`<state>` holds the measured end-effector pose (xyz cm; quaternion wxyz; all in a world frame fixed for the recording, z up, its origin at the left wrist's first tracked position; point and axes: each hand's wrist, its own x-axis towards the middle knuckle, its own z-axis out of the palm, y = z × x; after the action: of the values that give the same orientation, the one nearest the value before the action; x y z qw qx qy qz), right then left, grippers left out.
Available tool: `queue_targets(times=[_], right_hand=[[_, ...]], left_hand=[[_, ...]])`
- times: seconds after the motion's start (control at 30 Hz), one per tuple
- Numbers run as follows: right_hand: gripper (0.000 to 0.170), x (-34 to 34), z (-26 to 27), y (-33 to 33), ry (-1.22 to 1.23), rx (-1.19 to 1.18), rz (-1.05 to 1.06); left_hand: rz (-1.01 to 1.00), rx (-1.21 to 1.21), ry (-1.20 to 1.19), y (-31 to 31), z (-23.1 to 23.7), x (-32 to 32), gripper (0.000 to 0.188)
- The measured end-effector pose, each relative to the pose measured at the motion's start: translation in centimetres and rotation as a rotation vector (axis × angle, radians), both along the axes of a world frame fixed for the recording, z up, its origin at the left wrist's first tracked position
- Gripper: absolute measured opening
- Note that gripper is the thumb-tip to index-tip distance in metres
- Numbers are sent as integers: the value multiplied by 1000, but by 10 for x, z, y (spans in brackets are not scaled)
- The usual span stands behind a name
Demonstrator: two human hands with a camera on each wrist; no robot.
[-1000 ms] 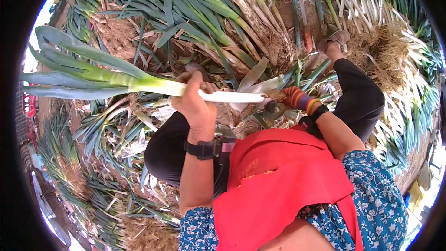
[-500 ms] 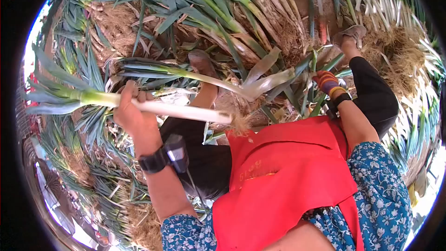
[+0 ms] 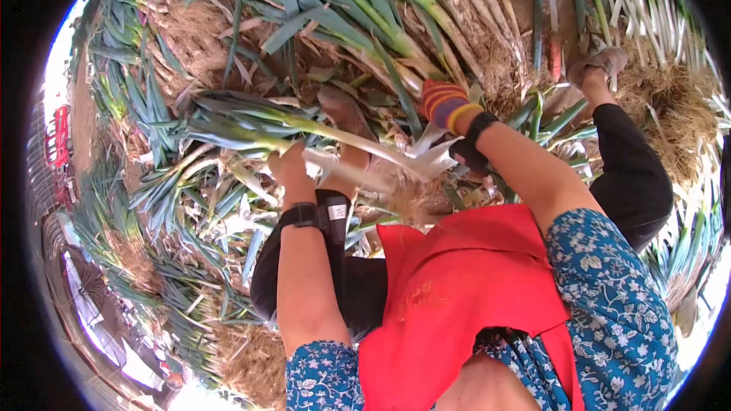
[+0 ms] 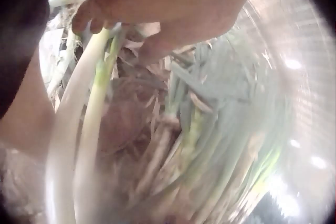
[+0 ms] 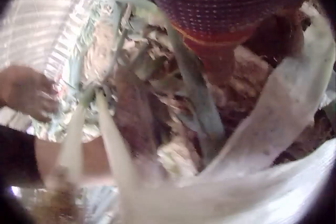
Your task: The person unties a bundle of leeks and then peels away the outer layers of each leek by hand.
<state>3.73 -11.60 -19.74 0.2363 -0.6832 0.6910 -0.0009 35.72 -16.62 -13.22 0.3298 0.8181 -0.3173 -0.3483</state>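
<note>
A leek (image 3: 346, 170) with a white shank slants over the person's left leg, blurred by motion. My bare left hand (image 3: 289, 164) is right at its green end, with the fingers loose and the thumb apart in the left wrist view. Alongside lies another leek (image 3: 365, 144), its leaves overlapping the first one's. In a striped knitted glove, my right hand (image 3: 445, 103) reaches to the near edge of a large leek pile (image 3: 365, 23). The right wrist view shows gloved fingers (image 5: 218, 64) pointing down, with nothing visible in their grasp.
Bundles of leeks with shaggy roots (image 3: 670, 122) lie at the right, and more leeks (image 3: 175, 297) at lower left. Loose pale leaves (image 3: 438, 156) litter the ground between the person's feet. A red apron (image 3: 464, 259) covers the lap.
The left hand has carried the leek left, then lowered it beside another leek and loosened its fingers. The gloved right hand has left its roots and moved up to the large pile.
</note>
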Motion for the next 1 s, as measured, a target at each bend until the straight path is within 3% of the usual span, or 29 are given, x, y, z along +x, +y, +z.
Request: queue_targets(times=[0.07, 0.13, 0.2, 0.27, 0.3, 0.4, 0.47, 0.5, 0.57, 0.6, 0.63, 0.67, 0.7, 0.77, 0.8, 0.87, 0.93, 1.0], right_hand=[[45, 11, -31, 7, 219, -61, -88], [45, 10, -32, 4, 184, -75, -100], [46, 0, -18, 2, 162, -102, -123], [47, -12, 2, -3, -26, 13, -33], [47, -20, 9, -6, -62, 103, -18], [48, -42, 25, 4, -197, 53, -54], [51, -55, 40, 12, -269, 42, -136], [56, -61, 38, 15, -329, 74, -272], [66, -66, 36, 21, -416, 56, -414], [66, -64, 50, 26, -420, 21, -416], [67, -62, 65, 34, -586, 18, -405], [68, -61, 79, 43, -751, 21, -388], [70, -64, 78, 50, -710, -33, -270], [63, -65, 132, 61, -739, 139, -374], [48, -74, 142, 71, -642, 41, -271], [44, -85, 176, 110, -711, -186, -310], [40, -103, 176, 146, -675, -298, -322], [36, -118, 177, 175, -349, -670, 89]], left_hand=[[-328, 57, -290, 16, 36, -57, 44], [-748, 54, -233, 37, -4, -76, 39], [-1201, 27, -254, 57, 1, -114, 42], [-1418, -288, -837, 92, -11, -149, 47], [-1415, -294, -826, 103, -13, -160, 47], [-1809, 273, -615, 131, -8, -187, 39], [-1912, 342, -355, 158, -13, -201, 32], [-1925, 352, -214, 177, -24, -210, 29], [-2032, 385, 42, 205, -10, -239, 27], [-2057, 364, 236, 216, -4, -252, 27], [-2076, 345, 433, 224, 2, -261, 28], [-2090, 329, 409, 228, 4, -263, 28], [-2004, -74, 288, 232, 5, -265, 29], [-1925, -328, 129, 202, 58, -260, 30], [-1932, -353, 109, 186, 58, -253, 30], [-1428, 466, 630, 160, 50, -242, 31], [-1169, 332, 544, 134, 92, -224, 32], [-770, 84, 821, 127, 145, -225, 35]])
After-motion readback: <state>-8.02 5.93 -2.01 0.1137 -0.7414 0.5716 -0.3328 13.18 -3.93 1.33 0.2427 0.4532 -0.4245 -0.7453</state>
